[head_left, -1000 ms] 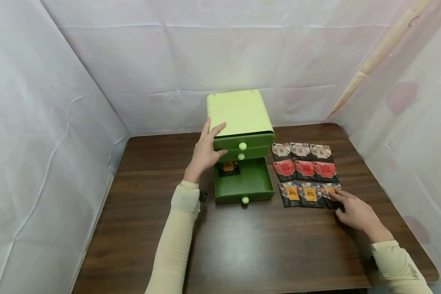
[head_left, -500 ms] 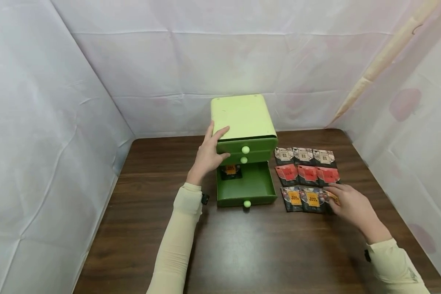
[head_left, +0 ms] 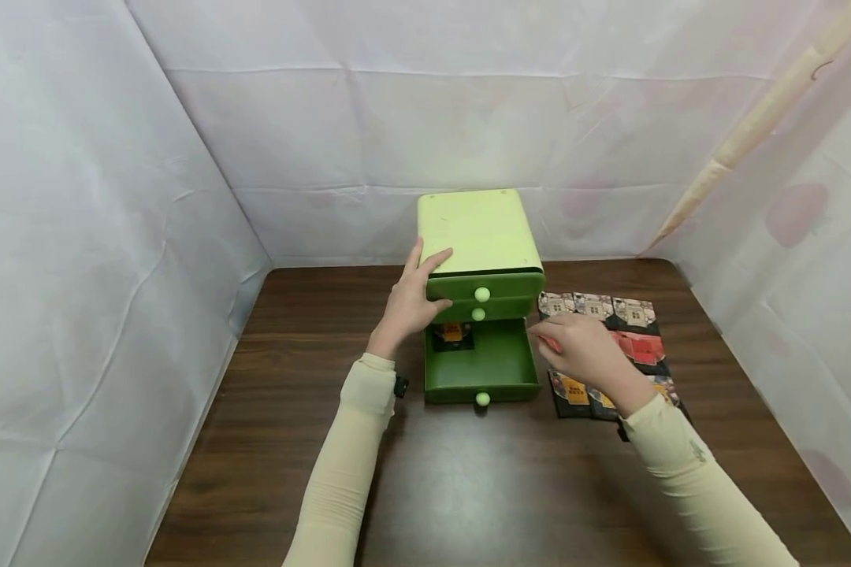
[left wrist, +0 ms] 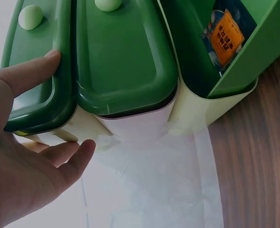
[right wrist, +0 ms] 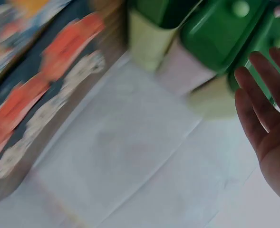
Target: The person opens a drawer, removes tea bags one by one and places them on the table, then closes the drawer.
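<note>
A small drawer cabinet [head_left: 478, 228], with a pale yellow-green top and green drawers, stands near the back of the table. Its bottom drawer [head_left: 496, 366] is pulled out, and a dark sachet [head_left: 452, 336] with an orange label lies in the drawer's back left. My left hand [head_left: 410, 303] rests on the cabinet's left edge, fingers over top and side. Its thumb [left wrist: 35, 71] lies against the top drawer's front. Beside the open drawer's right wall hovers my right hand [head_left: 585, 350], above the red-labelled sachets [head_left: 641, 348]. Its fingers [right wrist: 261, 88] are loosely extended, nothing visible in them.
Behind the red row lie cream-labelled sachets [head_left: 634, 313]; in front are orange-labelled sachets [head_left: 573, 394], partly under my right arm. Sheeted walls [head_left: 340, 142] enclose the back and sides of the dark wooden table [head_left: 269, 441].
My right hand has left the rightmost orange-labelled sachet and moved left and back to the open drawer's side. The left hand stays on the cabinet. The head view has shifted slightly.
</note>
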### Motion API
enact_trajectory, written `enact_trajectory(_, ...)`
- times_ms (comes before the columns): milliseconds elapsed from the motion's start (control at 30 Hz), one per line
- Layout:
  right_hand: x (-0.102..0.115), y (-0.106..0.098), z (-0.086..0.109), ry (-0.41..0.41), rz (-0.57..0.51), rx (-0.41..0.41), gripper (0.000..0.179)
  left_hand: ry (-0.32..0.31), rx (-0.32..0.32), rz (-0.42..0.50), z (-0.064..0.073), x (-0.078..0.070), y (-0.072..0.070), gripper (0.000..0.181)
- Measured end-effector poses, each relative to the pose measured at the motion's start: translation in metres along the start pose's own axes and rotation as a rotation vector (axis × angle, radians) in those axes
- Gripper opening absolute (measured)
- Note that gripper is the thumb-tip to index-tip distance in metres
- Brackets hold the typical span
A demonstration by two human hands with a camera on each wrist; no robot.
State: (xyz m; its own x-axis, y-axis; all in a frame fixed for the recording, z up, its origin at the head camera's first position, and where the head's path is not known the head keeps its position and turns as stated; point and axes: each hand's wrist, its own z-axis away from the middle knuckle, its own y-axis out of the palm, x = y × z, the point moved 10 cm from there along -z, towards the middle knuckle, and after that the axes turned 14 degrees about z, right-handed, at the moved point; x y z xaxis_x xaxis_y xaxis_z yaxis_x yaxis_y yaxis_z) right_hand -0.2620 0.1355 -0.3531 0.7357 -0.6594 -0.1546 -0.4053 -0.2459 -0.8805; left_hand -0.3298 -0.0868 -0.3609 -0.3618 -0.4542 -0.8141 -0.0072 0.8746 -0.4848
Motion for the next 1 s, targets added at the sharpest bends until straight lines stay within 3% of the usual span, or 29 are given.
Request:
enact_trajectory(233, 0.024, 0.011, -0.041, -0.049, -0.041, 0.028, 0.014, 0.000, 0.006, -0.014, -0.004, -0.003, 0.002, 0.089)
enact_trajectory(433, 0.039, 0.025, -0.060, -0.083, -0.064, 0.063, 0.014, -0.007, 0.013, -0.042, -0.005, -0.005, 0.002, 0.088)
enact_trajectory(567, 0.050, 0.040, -0.068, -0.108, -0.096, 0.131, 0.014, 0.012, 0.021, -0.051, -0.006, -0.009, 0.004, 0.087)
enact_trajectory(767, 0.061, 0.087, -0.073, -0.099, -0.152, 0.374, 0.022, 0.015, 0.032, -0.057, -0.008, -0.011, 0.008, 0.087)
enact_trajectory(1000, 0.055, 0.152, -0.060, -0.023, -0.080, 0.743, 0.059, -0.006, 0.053, -0.066, -0.009, -0.012, 0.012, 0.088)
